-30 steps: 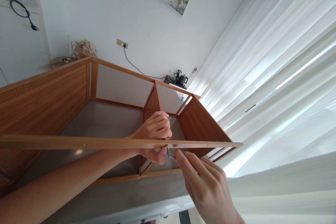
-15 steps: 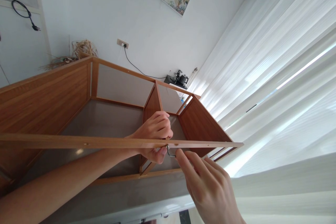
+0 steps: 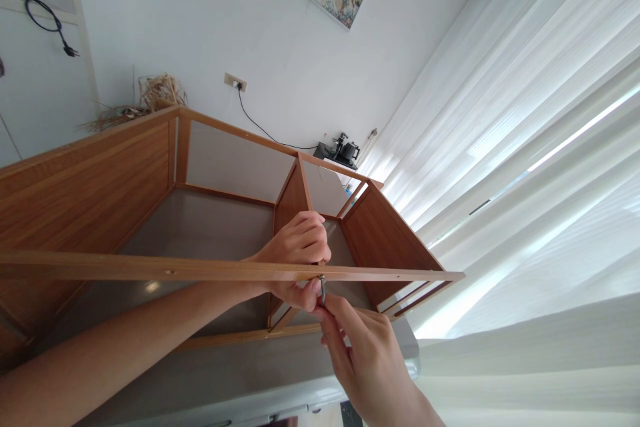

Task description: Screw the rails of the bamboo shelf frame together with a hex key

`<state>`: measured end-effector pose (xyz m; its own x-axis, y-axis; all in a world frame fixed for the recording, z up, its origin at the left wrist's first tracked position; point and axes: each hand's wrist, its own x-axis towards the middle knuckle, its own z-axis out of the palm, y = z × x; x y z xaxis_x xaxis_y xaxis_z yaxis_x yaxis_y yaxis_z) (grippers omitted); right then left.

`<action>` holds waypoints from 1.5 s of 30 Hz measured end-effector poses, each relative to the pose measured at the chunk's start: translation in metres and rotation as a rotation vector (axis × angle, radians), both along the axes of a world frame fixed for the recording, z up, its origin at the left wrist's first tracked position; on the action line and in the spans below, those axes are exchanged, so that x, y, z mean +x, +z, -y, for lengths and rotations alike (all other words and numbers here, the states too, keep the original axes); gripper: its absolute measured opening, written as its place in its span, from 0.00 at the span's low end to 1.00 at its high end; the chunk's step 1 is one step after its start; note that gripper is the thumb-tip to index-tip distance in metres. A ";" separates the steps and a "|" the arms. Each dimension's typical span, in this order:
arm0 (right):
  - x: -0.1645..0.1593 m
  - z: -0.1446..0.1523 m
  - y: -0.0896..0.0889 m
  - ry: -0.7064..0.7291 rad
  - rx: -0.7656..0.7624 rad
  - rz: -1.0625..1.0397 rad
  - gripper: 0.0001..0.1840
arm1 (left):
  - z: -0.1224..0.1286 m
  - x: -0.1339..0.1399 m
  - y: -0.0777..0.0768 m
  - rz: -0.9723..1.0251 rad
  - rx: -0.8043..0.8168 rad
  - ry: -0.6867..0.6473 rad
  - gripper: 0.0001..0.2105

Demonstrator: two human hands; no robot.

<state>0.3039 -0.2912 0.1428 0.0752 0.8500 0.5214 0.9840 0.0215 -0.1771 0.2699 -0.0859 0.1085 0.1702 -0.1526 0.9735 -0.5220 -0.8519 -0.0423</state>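
A long wooden rail (image 3: 210,271) crosses in front of me, part of a wooden furniture frame with a divider panel (image 3: 293,195) inside. My left hand (image 3: 303,240) is closed around the rail where it meets the divider, fingers above and thumb below. Against the rail's near face is the end of a bent metal hex key (image 3: 323,292), at a bolt or hole I cannot see clearly. The fingers of my right hand (image 3: 367,347) pinch the key's other end, just below the rail. The left thumb lies close beside the key.
Side panels (image 3: 400,240) and a back rail enclose the frame, which rests on a grey surface (image 3: 240,373). Behind it are dried stalks (image 3: 163,90), a black kettle (image 3: 350,151) and a wall socket (image 3: 235,82) with a cord. White curtains (image 3: 540,147) hang at right.
My right hand has swung left and slightly down, turning the hex key so that its free arm points downward instead of rightward. The left hand keeps its hold on the rail.
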 end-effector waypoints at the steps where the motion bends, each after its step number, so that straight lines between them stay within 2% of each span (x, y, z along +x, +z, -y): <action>1: 0.002 0.001 -0.001 0.013 0.021 0.061 0.08 | 0.000 0.000 0.001 0.005 -0.002 0.000 0.05; 4: 0.008 0.004 -0.001 0.035 0.064 0.179 0.05 | 0.001 0.000 0.001 0.015 -0.006 -0.006 0.06; 14: 0.014 0.006 0.008 -0.003 0.042 0.316 0.09 | 0.001 -0.001 0.001 0.005 0.001 0.006 0.06; 19: 0.012 0.004 0.011 -0.003 0.026 0.335 0.13 | 0.001 -0.003 0.004 0.007 0.008 0.014 0.06; 26: 0.011 0.006 0.016 -0.009 -0.004 0.325 0.11 | 0.001 -0.002 0.002 0.000 0.004 0.000 0.07; 30: 0.010 0.009 0.025 -0.025 -0.033 0.380 0.12 | 0.001 -0.002 0.002 -0.001 0.000 0.003 0.07; 35: 0.004 0.012 0.044 -0.086 -0.085 0.582 0.19 | 0.002 -0.003 0.004 0.002 0.008 0.011 0.07; 38: 0.002 0.012 0.047 -0.097 -0.102 0.635 0.20 | 0.002 -0.003 0.005 0.009 0.007 0.013 0.06; 41: 0.004 0.009 0.040 -0.086 -0.102 0.530 0.16 | 0.001 -0.003 0.005 0.012 0.015 0.008 0.06; 45: 0.006 0.003 0.022 -0.048 -0.162 0.091 0.14 | 0.000 -0.002 0.002 0.006 0.008 0.004 0.06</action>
